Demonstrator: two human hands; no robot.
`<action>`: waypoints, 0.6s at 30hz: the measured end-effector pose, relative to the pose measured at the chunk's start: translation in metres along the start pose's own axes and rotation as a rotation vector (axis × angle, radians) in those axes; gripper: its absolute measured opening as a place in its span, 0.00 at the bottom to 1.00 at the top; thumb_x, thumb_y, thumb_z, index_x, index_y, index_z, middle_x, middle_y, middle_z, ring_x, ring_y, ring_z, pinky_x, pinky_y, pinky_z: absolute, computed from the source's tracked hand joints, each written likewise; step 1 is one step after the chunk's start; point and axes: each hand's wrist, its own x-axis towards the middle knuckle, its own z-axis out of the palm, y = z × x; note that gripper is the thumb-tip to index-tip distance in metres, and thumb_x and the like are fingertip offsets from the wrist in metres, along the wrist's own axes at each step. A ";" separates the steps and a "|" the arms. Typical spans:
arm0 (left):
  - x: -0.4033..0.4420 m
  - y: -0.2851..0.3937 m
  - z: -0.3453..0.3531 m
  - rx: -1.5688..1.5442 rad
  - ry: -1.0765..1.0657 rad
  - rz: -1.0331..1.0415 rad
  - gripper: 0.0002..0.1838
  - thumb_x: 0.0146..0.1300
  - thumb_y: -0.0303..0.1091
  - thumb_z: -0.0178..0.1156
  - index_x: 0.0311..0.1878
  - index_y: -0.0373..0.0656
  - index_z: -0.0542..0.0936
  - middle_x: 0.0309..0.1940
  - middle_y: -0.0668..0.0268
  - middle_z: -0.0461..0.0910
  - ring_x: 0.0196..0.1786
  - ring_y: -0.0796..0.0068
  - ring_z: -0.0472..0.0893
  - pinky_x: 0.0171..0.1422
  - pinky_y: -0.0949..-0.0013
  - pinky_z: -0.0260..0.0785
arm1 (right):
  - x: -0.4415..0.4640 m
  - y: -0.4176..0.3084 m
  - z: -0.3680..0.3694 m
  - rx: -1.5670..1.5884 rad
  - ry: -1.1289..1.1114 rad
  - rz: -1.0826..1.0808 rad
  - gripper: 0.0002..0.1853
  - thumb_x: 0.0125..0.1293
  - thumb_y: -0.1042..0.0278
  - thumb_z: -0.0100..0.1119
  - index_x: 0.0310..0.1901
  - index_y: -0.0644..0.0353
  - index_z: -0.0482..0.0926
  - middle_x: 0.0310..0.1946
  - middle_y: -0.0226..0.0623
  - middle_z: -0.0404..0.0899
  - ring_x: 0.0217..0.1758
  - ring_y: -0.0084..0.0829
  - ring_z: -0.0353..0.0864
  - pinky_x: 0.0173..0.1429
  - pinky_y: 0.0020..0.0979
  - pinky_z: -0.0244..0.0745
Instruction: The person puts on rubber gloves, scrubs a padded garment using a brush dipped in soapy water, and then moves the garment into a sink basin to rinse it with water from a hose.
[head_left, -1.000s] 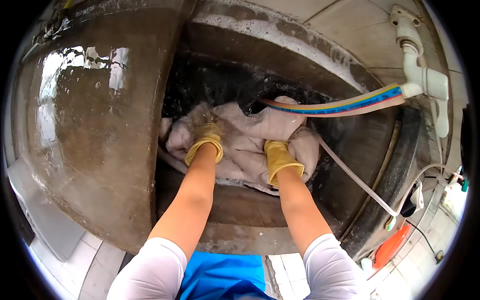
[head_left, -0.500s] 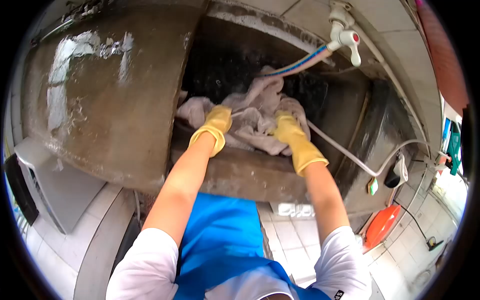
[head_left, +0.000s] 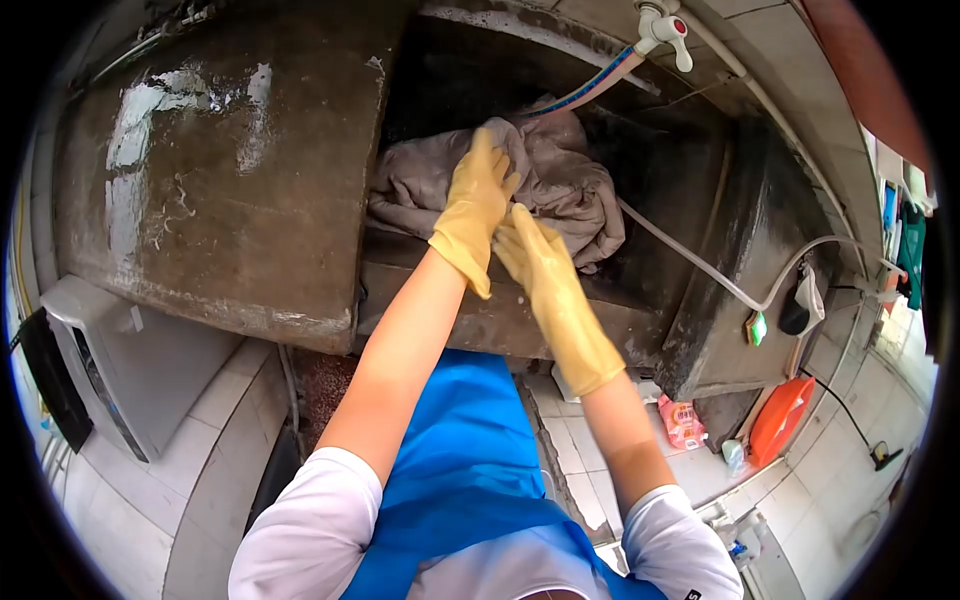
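Underside of wrinkled, bunched cloth [head_left: 585, 185] hidden inside basin's near edge [head_left: 440, 318]. My yellow-gloved left hand [head_left: 478, 188] and right hand [head_left: 535, 262] had open, extended fingers.

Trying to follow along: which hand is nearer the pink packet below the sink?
Right. The right hand is higher than the packet and to its left; the left hand is farther, over the bunched cloth.

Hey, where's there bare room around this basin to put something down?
Widest: the wet slab, left of the basin. A smaller gap lies between the cloth and the basin's right wall, though a thin hose crosses it. Crowded: the basin's middle, where cloth, striped hose, left hand and right hand gather.
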 end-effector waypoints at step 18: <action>0.027 -0.019 -0.056 -3.788 0.077 -0.110 0.30 0.83 0.44 0.28 0.83 0.48 0.58 0.86 0.67 0.55 0.86 0.75 0.53 0.86 0.58 0.43 | -0.070 0.034 0.034 -0.066 -0.143 0.002 0.34 0.77 0.45 0.61 0.71 0.67 0.71 0.66 0.42 0.76 0.74 0.29 0.70 0.79 0.32 0.60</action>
